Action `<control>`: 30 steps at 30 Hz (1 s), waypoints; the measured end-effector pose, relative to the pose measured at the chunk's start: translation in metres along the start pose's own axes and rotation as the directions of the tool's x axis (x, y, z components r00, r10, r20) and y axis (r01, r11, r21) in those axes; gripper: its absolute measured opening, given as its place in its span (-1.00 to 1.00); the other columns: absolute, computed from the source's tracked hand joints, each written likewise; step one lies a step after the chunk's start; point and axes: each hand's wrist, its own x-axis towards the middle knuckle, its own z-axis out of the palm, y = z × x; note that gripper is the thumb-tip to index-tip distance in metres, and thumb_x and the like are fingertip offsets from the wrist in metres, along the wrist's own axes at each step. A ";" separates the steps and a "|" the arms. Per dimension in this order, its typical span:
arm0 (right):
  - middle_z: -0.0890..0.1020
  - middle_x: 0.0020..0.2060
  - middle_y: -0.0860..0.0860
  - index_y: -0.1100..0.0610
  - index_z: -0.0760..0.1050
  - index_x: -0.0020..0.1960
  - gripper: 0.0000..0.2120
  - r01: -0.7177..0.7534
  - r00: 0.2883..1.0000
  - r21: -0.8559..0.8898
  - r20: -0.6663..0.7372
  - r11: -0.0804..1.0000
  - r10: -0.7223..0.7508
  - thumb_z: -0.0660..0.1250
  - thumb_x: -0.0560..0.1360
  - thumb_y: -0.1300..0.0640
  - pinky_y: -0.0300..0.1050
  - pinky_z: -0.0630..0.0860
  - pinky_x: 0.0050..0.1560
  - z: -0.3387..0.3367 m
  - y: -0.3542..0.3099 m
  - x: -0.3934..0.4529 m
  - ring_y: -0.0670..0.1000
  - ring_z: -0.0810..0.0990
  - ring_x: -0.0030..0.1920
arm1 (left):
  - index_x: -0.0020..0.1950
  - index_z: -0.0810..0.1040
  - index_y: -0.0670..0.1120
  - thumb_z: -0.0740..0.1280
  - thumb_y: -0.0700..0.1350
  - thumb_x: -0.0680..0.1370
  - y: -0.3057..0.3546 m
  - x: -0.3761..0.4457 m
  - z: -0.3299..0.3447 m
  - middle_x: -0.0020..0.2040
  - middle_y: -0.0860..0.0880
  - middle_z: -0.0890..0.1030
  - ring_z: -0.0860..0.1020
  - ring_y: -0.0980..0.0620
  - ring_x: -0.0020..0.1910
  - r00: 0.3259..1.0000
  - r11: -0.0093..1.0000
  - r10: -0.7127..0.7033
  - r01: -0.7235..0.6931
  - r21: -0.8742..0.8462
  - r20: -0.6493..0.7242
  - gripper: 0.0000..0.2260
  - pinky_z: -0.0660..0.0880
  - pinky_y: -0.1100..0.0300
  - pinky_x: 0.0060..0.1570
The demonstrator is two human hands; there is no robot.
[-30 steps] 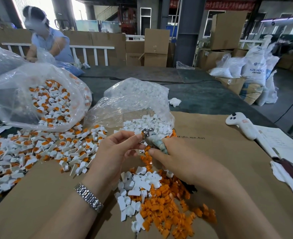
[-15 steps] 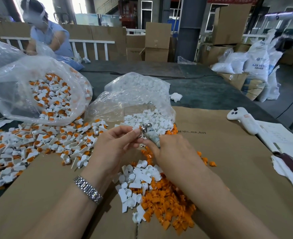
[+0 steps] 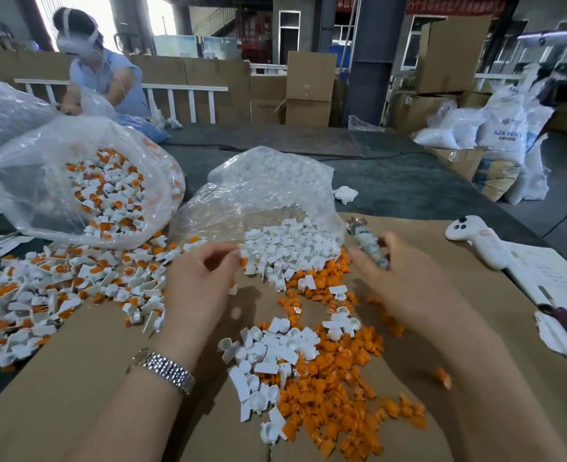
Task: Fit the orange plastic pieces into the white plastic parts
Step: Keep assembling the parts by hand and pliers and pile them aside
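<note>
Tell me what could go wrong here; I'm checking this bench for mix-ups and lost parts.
1. A stray orange piece lies apart from the orange pile on the cardboard; others could scatter and get lost.
2. Finished parts spread towards the loose white parts, so unfitted ones might get mixed in.
3. The right hand holds a tool while moving; it may knock the piles.
</note>
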 end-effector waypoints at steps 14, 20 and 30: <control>0.52 0.23 0.10 0.09 0.45 0.34 -0.37 -0.143 0.985 -0.477 0.021 0.867 0.174 0.13 0.56 -0.39 0.12 0.47 0.17 0.038 0.022 0.010 0.14 0.50 0.24 | 0.49 0.47 0.12 0.29 -0.15 0.66 -0.011 -0.003 0.024 0.38 0.11 0.45 0.39 0.06 0.30 0.784 0.658 0.372 -0.600 0.455 0.496 -0.60 0.31 0.15 0.35; 0.42 0.18 0.02 0.02 0.42 0.30 -0.61 -0.024 1.000 -0.433 -0.024 0.901 0.015 0.22 0.61 -0.20 0.05 0.41 0.19 0.034 0.009 0.007 0.05 0.41 0.23 | 0.29 0.53 0.13 0.38 0.06 0.62 -0.009 -0.006 0.025 0.17 0.13 0.52 0.52 0.05 0.11 0.777 0.679 0.352 -0.596 0.428 0.522 -0.76 0.43 0.19 0.15; 0.64 -0.01 0.05 0.11 0.61 0.10 -0.87 0.254 0.949 -0.416 0.279 0.873 -0.143 0.35 0.61 0.09 -0.01 0.59 0.04 0.040 -0.024 0.011 0.06 0.61 0.01 | 0.24 0.55 0.10 0.34 -0.08 0.65 -0.008 -0.009 0.023 0.11 0.15 0.57 0.56 0.13 -0.03 0.809 0.749 0.349 -0.545 0.378 0.474 -0.82 0.55 0.22 -0.05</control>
